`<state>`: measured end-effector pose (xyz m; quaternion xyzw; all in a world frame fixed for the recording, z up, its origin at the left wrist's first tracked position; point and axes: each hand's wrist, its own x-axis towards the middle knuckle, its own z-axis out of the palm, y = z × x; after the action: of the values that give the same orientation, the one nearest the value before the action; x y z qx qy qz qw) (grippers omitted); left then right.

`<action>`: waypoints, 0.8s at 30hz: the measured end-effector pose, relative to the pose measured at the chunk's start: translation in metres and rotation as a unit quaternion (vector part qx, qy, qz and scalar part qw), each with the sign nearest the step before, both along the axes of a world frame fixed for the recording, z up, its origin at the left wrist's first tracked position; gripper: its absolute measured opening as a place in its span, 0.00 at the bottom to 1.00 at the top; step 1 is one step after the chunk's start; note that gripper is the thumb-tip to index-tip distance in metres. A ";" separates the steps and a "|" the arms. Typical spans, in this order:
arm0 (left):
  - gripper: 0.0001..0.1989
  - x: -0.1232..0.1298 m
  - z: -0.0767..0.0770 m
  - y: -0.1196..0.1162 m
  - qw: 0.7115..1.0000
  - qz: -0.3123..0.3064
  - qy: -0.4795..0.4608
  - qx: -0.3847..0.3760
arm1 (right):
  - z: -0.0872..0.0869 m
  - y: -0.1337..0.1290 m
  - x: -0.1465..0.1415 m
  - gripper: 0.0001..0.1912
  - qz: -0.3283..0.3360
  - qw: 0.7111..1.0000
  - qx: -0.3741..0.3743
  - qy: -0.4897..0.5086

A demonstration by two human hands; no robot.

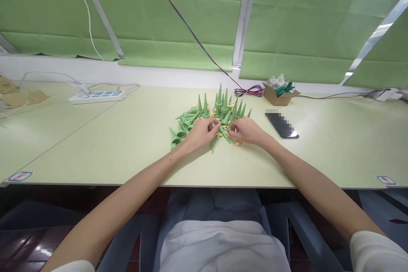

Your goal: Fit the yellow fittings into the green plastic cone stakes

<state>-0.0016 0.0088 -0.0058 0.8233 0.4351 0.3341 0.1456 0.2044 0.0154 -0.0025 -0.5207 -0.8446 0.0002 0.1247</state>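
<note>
A heap of green plastic cones (180, 132) and small yellow plastic pieces (239, 143) lies on the pale table in front of me. Several cones stand upright at the heap's back; others lie on their sides. My left hand (202, 132) is at the heap's near side, thumb and forefinger closed at the wide end of a green cone (224, 134) whose tip points down and right. My right hand (246, 131) is just right of that cone, fingers curled in a pinch. What lies between its fingertips is too small to tell.
A black phone (282, 125) lies to the right. Behind it stands a small cardboard box (278, 97) with clear plastic and green material, beside coiled red-and-blue wire (250, 90). A white power strip (97, 97) is at back left. The table's front edge (229, 187) runs before my lap.
</note>
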 end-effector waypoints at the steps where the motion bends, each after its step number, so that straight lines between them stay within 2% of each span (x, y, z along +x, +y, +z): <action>1: 0.13 0.000 0.001 -0.001 1.000 -0.004 0.000 -0.002 | 0.000 0.000 0.000 0.15 0.013 1.000 0.003 0.020; 6: 0.18 0.002 0.002 -0.001 0.999 -0.042 0.003 -0.022 | -0.004 -0.002 -0.003 0.15 0.080 0.990 0.031 0.114; 10: 0.19 0.002 0.000 0.001 0.997 -0.059 -0.014 -0.040 | -0.007 -0.002 -0.003 0.16 0.116 0.981 0.046 0.150; 24: 0.15 -0.001 0.001 0.003 0.979 -0.075 -0.066 -0.177 | -0.011 -0.002 -0.002 0.13 0.154 0.977 0.049 0.139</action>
<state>-0.0031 0.0122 -0.0045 0.7910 0.4135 0.2935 0.3424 0.2025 0.0130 -0.0137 -0.3722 -0.8883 0.0502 0.2643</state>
